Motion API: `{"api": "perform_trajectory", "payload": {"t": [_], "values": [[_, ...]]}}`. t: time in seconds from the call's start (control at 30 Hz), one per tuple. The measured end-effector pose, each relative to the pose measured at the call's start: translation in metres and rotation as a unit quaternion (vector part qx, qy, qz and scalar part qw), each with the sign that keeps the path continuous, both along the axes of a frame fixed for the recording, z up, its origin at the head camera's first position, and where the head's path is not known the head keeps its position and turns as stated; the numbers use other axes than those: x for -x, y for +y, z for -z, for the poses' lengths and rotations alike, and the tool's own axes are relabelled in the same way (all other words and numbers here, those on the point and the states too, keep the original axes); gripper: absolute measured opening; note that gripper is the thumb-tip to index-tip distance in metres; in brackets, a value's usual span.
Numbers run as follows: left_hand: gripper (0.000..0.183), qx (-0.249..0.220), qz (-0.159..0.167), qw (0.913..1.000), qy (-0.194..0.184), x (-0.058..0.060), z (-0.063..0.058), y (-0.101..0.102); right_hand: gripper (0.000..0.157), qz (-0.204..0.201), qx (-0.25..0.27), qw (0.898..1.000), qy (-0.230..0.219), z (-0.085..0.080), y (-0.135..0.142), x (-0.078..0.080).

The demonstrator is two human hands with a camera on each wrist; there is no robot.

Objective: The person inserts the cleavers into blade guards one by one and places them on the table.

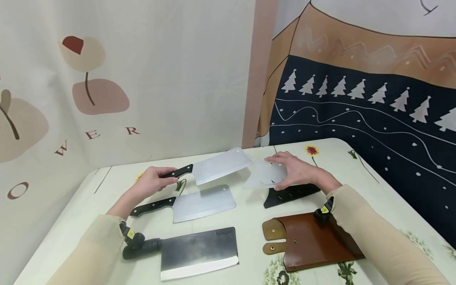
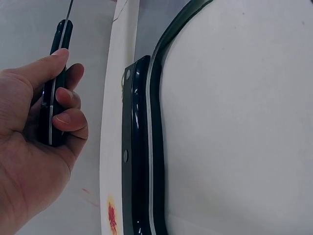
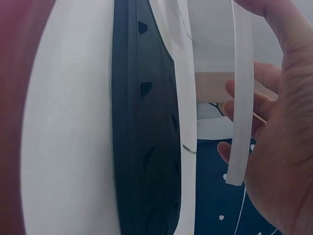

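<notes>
My left hand (image 1: 149,185) grips the black handle (image 2: 47,115) of a cleaver (image 1: 221,166), raised above the table with its blade toward the right. A translucent white blade guard (image 1: 259,176) is held up by my right hand (image 1: 298,171); in the right wrist view the guard (image 3: 241,107) appears edge-on between thumb and fingers. The cleaver's tip is close to the guard's left end; whether they touch, I cannot tell. Just below my left hand lies a second black-handled cleaver (image 1: 204,203). Under my right hand is a black sheath (image 1: 285,195), partly hidden by it.
Nearer on the table, a large dark-bladed cleaver (image 1: 197,250) lies at the left, its handle partly behind my left wrist camera. A brown leather sheath (image 1: 313,241) with two snap straps lies at the right, partly beneath my right forearm. Printed curtains stand behind the floral tablecloth (image 1: 249,221).
</notes>
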State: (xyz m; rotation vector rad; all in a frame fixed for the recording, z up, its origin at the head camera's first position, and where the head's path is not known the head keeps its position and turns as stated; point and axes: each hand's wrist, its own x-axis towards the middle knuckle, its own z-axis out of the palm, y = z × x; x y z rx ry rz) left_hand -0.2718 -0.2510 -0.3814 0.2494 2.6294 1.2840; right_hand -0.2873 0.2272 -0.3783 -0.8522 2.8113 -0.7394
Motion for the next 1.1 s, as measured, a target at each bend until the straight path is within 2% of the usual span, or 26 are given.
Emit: {"api": "perform_trajectory", "payload": {"t": [0.3, 0.7, 0.9, 1.1], "values": [[0.050, -0.001, 0.004, 0.9999, 0.010, -0.003, 0.000, 0.000, 0.087, 0.004, 0.015, 1.000, 0.002, 0.000, -0.003, 0.001], [0.052, 0.014, 0.004, 0.9999, 0.004, -0.002, -0.001, 0.000, 0.089, 0.028, 0.014, 1.000, -0.003, -0.001, -0.008, 0.004], [0.054, -0.038, 0.028, 0.9989, -0.003, -0.003, -0.005, 0.000, 0.091, 0.042, -0.002, 0.999, -0.001, -0.002, -0.007, 0.005], [0.061, -0.098, 0.052, 0.9935, -0.024, -0.002, -0.010, -0.002, 0.094, 0.041, 0.001, 0.999, 0.003, -0.003, -0.001, 0.006]]}}
